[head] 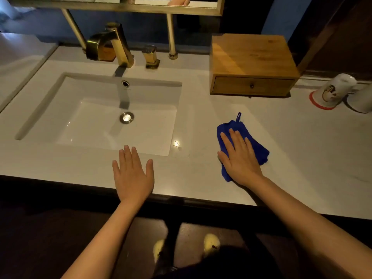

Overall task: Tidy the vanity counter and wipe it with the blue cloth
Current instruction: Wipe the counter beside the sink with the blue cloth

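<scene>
Here the blue cloth (242,143) lies bunched on the white bench (302,150), to the right of the sink (100,109) and in front of the wooden drawer box (252,65). Its hanging loop points away from me toward that box. My right hand (239,158) lies flat on top of the cloth, fingers spread and straight, so the grip is open and only pressing down, not clutching anything. Blue fabric shows past my fingertips, on the right side of the hand and below my thumb. My left hand (131,176) is well apart from it, palm down with fingers extended at the front edge of the bench, just before the sink's near rim; its grip is open and holds nothing. Behind the sink stands the brass faucet (109,45) with 1 separate brass handle (152,57) beside it. At the far right of the bench, 2 white cups (332,91) stand upside down, touching or nearly so.
</scene>
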Tool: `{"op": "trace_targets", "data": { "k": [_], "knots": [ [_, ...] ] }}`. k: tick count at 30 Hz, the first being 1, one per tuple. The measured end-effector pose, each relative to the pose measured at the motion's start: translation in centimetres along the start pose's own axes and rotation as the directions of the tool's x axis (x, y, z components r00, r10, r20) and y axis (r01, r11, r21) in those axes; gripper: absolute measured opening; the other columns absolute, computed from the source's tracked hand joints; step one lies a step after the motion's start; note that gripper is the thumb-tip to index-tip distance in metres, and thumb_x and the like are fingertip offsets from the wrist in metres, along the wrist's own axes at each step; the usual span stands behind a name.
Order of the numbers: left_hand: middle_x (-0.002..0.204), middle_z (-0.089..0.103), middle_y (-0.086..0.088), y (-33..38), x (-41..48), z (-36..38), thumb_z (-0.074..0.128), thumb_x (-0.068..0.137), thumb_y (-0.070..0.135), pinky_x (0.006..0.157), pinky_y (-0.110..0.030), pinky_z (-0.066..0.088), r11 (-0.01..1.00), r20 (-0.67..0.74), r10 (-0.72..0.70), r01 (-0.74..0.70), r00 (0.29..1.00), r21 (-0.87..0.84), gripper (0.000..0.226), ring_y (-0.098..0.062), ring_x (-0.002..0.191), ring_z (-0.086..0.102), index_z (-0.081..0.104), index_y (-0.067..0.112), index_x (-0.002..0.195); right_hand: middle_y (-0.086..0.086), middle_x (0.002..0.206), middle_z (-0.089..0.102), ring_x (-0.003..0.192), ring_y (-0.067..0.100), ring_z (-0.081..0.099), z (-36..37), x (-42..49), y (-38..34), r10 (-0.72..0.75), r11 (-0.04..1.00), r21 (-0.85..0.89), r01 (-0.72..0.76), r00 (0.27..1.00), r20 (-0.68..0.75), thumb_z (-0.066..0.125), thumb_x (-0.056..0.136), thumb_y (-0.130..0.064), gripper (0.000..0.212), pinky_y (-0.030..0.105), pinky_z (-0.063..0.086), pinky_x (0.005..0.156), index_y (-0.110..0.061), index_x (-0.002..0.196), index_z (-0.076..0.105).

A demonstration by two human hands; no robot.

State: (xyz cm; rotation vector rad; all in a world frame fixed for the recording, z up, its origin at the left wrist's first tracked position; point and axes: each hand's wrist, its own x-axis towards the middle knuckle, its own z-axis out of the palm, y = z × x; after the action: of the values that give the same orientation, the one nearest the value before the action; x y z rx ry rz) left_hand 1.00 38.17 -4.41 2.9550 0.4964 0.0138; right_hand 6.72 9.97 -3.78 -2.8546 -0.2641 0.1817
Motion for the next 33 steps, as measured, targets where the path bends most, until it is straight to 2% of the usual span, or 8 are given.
{"op": "trace_targets", "data": {
  "k": [6, 15, 19, 26, 27, 29, 31, 33],
  "knots": [
    [0.157, 0.008, -0.013, 0.1, -0.1, -0.2, 0.012, 0.093, 0.049, 0.118, -0.045, 0.002, 1.0, 0.016, 0.01, -0.01, 1.0, -0.003, 0.069, -0.025, 0.145, 0.001, 0.008, 0.006, 0.146, 0.013, 0.159, 0.004, 0.146, 0.029, 0.0, 2.9, -2.7, -7.7, 0.363, 0.925, -0.065, -0.375, 0.919, -0.153, 0.013, 0.094, -0.05, 0.065, 0.045, -0.001, 0.118, -0.017, 0.148, -0.001],
    [0.158, -0.005, -0.012, -0.7, 0.4, -0.6, 0.012, 0.095, 0.047, 0.117, -0.043, -0.006, 0.996, 0.122, 0.065, -0.057, 0.99, -0.07, 0.066, -0.023, 0.145, -0.009, -0.002, 0.008, 0.146, 0.016, 0.158, 0.004, 0.145, 0.033, 0.001, 5.3, -0.1, -15.3, 0.413, 0.902, -0.053, -0.428, 0.893, -0.179, 0.014, 0.094, -0.051, 0.067, 0.049, -0.004, 0.116, -0.015, 0.147, -0.005],
    [0.158, 0.002, -0.009, -2.7, 1.4, -1.5, 0.019, 0.096, 0.043, 0.117, -0.041, 0.003, 0.973, 0.11, 0.179, -0.16, 0.978, -0.166, 0.061, -0.021, 0.145, -0.001, 0.006, 0.012, 0.147, 0.015, 0.158, 0.006, 0.145, 0.033, 0.002, 5.6, 1.5, -17.4, 0.35, 0.931, -0.045, -0.363, 0.919, -0.18, 0.018, 0.095, -0.049, 0.066, 0.049, -0.004, 0.116, -0.015, 0.148, -0.002],
    [0.158, 0.006, -0.012, -7.4, 2.8, -1.6, 0.018, 0.094, 0.047, 0.117, -0.045, 0.003, 0.984, 0.084, 0.176, -0.176, 0.981, -0.015, 0.065, -0.025, 0.145, 0.001, 0.008, 0.01, 0.147, 0.009, 0.154, 0.027, 0.144, 0.029, 0.014, 5.2, 3.6, -18.2, 0.049, 0.999, 0.001, -0.05, 0.987, -0.15, 0.026, 0.096, -0.042, 0.055, 0.045, 0.0, 0.117, -0.015, 0.145, 0.026],
    [0.158, 0.006, -0.012, -7.3, 2.7, -1.5, 0.018, 0.094, 0.047, 0.117, -0.045, 0.003, 0.984, 0.077, 0.179, -0.179, 0.981, -0.002, 0.065, -0.025, 0.145, 0.001, 0.009, 0.01, 0.147, 0.009, 0.146, 0.04, 0.139, 0.028, 0.025, 5.1, 3.7, -18.1, -0.011, 1.0, 0.021, 0.014, 0.99, -0.141, 0.028, 0.096, -0.04, 0.051, 0.044, 0.003, 0.118, -0.014, 0.138, 0.039],
    [0.157, 0.008, -0.013, -7.1, 2.6, -1.4, 0.019, 0.095, 0.046, 0.117, -0.045, 0.003, 0.985, 0.05, 0.174, -0.174, 0.983, 0.004, 0.064, -0.025, 0.145, 0.003, 0.011, 0.01, 0.147, 0.005, 0.101, 0.062, 0.104, 0.023, 0.052, 4.7, 3.9, -17.9, -0.12, 0.988, 0.082, 0.131, 0.984, -0.135, 0.033, 0.094, -0.036, 0.035, 0.042, 0.016, 0.117, -0.014, 0.098, 0.06],
    [0.157, 0.009, -0.013, -7.1, 2.6, -1.3, 0.019, 0.094, 0.046, 0.117, -0.045, 0.004, 0.985, 0.036, 0.173, -0.174, 0.984, 0.012, 0.064, -0.025, 0.145, 0.004, 0.012, 0.009, 0.146, -0.004, 0.067, 0.047, 0.071, 0.017, 0.043, 4.2, 4.2, -17.6, -0.212, 0.971, 0.08, 0.224, 0.968, -0.134, 0.037, 0.093, -0.032, 0.031, 0.041, 0.031, 0.106, -0.017, 0.069, 0.047],
    [0.157, 0.009, -0.013, -7.2, 2.6, -1.2, 0.018, 0.094, 0.047, 0.117, -0.045, 0.004, 0.984, 0.033, 0.174, -0.174, 0.984, 0.023, 0.065, -0.025, 0.145, 0.004, 0.012, 0.01, 0.146, -0.005, 0.063, 0.043, 0.065, 0.017, 0.039, 3.6, 4.6, -17.1, -0.283, 0.956, 0.055, 0.289, 0.954, -0.098, 0.039, 0.092, -0.031, 0.029, 0.038, 0.039, 0.091, -0.017, 0.067, 0.045]
  ]
}}
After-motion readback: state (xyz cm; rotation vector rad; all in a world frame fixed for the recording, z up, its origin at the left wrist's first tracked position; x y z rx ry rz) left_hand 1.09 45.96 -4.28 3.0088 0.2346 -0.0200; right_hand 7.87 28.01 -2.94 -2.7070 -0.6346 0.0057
